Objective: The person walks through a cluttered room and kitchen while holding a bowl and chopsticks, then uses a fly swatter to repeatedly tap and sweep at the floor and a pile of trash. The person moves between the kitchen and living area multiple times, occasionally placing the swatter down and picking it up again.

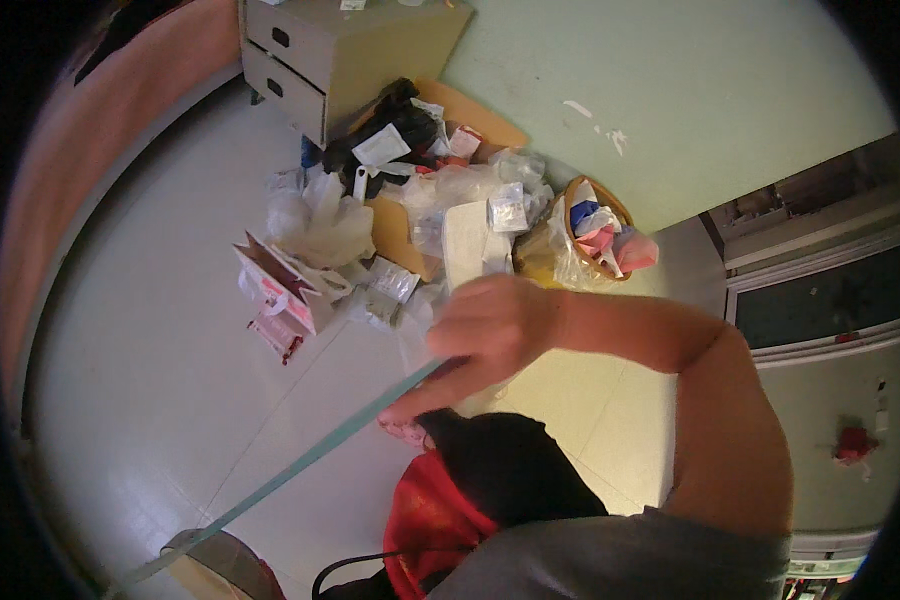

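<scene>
My right hand (495, 330) reaches in from the right, somewhat blurred, with its fingers closed around a long teal pole (307, 457). From the hand, the pole slants down to the lower left edge of the picture. What tool it belongs to cannot be told. My left hand is out of view. Just beyond my right hand lies a heap of litter on the tiled floor, with clear plastic bags (457, 187), a pale flat piece (465, 240) and brown cardboard (397, 232). Below the hand are black cloth (510, 465) and red cloth (427, 510).
A full wastebasket (540, 247) stands tilted right of the heap by the wall (645, 90). Behind the heap is a drawer cabinet (390, 52). A paper gift bag (285, 285) and a pink wrapper (277, 337) lie left. A brown-grey object (225, 562) sits lower left.
</scene>
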`<state>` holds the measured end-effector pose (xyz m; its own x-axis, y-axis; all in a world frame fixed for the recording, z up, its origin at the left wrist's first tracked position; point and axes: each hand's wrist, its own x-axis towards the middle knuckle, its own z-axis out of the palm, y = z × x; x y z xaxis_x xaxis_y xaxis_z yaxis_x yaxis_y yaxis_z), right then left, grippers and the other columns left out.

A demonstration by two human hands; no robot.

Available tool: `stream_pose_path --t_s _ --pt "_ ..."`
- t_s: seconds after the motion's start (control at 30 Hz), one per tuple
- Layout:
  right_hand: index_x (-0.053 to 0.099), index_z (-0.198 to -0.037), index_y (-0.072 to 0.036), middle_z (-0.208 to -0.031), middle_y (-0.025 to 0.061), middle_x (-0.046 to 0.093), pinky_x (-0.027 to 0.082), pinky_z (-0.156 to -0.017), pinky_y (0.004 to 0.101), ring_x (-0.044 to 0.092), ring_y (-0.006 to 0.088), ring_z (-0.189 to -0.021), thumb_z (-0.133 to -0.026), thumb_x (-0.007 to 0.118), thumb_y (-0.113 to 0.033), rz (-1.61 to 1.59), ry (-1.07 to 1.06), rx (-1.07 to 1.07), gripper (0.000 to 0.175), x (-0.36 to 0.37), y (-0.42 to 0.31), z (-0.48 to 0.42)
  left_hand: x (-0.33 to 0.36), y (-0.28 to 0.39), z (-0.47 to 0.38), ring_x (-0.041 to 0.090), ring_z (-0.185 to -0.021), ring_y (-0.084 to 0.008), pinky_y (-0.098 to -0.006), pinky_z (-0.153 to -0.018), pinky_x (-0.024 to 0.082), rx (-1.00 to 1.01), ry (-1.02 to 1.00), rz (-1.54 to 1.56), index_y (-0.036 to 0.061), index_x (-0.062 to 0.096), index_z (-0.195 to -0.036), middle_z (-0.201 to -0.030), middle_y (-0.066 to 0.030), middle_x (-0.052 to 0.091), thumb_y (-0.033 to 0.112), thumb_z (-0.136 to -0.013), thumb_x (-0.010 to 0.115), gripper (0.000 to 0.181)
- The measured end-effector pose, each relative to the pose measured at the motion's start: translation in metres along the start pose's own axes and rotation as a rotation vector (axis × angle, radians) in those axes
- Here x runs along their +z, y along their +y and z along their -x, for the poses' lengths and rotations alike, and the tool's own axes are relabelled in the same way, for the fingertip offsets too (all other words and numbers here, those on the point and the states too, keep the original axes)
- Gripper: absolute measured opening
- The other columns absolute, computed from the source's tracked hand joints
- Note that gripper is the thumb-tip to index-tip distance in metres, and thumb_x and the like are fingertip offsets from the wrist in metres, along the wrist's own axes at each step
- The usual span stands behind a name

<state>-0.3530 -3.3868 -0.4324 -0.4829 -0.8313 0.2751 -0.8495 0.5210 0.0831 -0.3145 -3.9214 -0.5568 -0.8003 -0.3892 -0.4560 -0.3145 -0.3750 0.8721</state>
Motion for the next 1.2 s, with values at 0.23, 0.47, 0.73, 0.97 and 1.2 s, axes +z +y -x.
stream_pose_path --t_s 0.23,0.47,0.73,0.97,1.2 --pt "0.045 -0.147 -0.039 -0.094 0.0089 0.065 0.056 -0.068 0.0405 0.068 0.0242 -0.079 -0.095 0.050 -0.021 0.667 -0.554 1.390 0.056 -0.078 0.222 0.233 0.032 0.003 -0.041 0.062 -0.099 -0.0369 -0.0517 -0.083 0.056 0.124 0.020 -0.123 0.0015 0.049 -0.130 -0.109 -0.0193 0.063 0.025 -0.087 0.061 0.050" --pt "0.049 -0.146 -0.031 -0.076 0.0079 0.065 0.052 -0.048 0.0409 0.062 0.0228 -0.054 -0.091 0.058 -0.010 0.645 -0.407 1.216 0.060 0.018 0.042 0.227 0.033 0.009 -0.068 0.062 -0.098 -0.0371 -0.0521 -0.082 0.056 0.222 0.034 -0.230 0.0019 0.050 -0.130 -0.108 -0.0192 0.063 0.025 -0.088 0.061 0.049" --pt "0.056 -0.141 -0.020 -0.097 0.0098 0.071 0.052 -0.063 0.0303 0.066 0.0182 -0.069 -0.095 0.059 -0.007 -0.211 -0.055 1.409 0.048 0.047 -0.036 0.097 -0.110 -0.051 -0.056 0.063 -0.097 -0.0374 -0.0527 -0.080 0.057 0.362 0.088 -0.532 0.0024 0.050 -0.129 -0.106 -0.0192 0.064 0.024 -0.089 0.060 0.047" --pt "0.047 -0.147 -0.006 -0.139 0.0057 0.059 0.046 -0.080 0.0233 0.055 0.0058 -0.094 -0.099 0.053 -0.004 -0.547 0.518 1.536 0.048 0.082 -0.059 0.079 -0.058 -0.059 -0.001 0.057 -0.110 -0.0360 -0.0566 -0.093 0.048 -0.048 0.069 0.120 0.0019 0.046 -0.135 -0.120 -0.0189 0.058 0.027 -0.087 0.063 0.057" --pt "0.042 -0.151 -0.011 -0.076 -0.0109 0.042 0.025 -0.053 0.0180 0.031 0.0001 -0.059 -0.101 0.050 -0.005 -0.647 0.553 1.422 0.051 0.100 -0.066 0.058 -0.011 -0.020 0.057 0.062 -0.115 -0.0306 -0.0498 -0.104 0.048 -0.203 -0.263 0.613 -0.0038 0.053 -0.132 -0.125 -0.0180 0.064 0.027 -0.086 0.064 0.057"
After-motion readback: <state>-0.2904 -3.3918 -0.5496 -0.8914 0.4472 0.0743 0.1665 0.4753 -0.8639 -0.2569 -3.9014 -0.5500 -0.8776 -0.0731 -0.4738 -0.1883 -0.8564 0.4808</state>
